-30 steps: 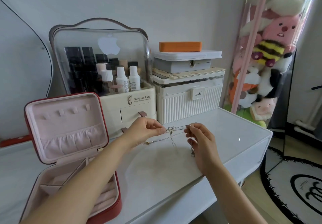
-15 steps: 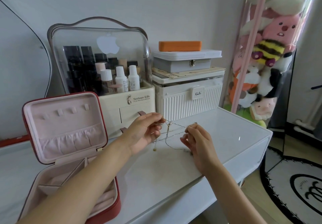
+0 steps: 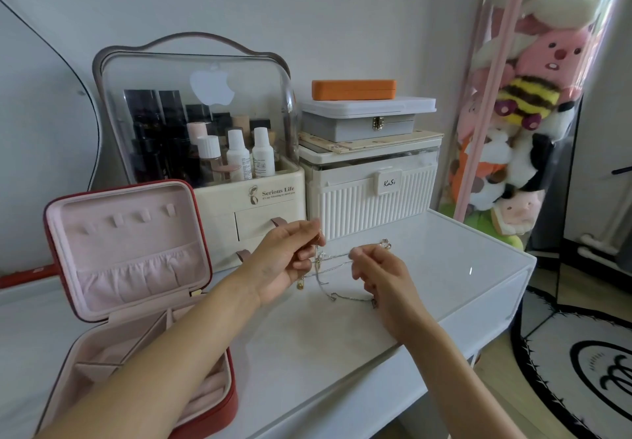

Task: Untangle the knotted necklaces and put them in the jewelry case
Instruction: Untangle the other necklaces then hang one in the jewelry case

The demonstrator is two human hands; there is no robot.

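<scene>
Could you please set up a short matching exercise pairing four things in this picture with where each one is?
Things:
1. orange case
2. jewelry case
3. necklaces
4. plush toys

Places:
A. between both hands
B. far right, in a clear tube
C. top of the box stack
D. open, at the left

Pairs: 1-C, 2-D, 3-A, 4-B

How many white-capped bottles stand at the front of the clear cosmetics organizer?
3. One clear bottle on the left, one white bottle in the middle, one white bottle on the right, all behind the clear cosmetics organizer cover. Darker containers behind may hide more.
</scene>
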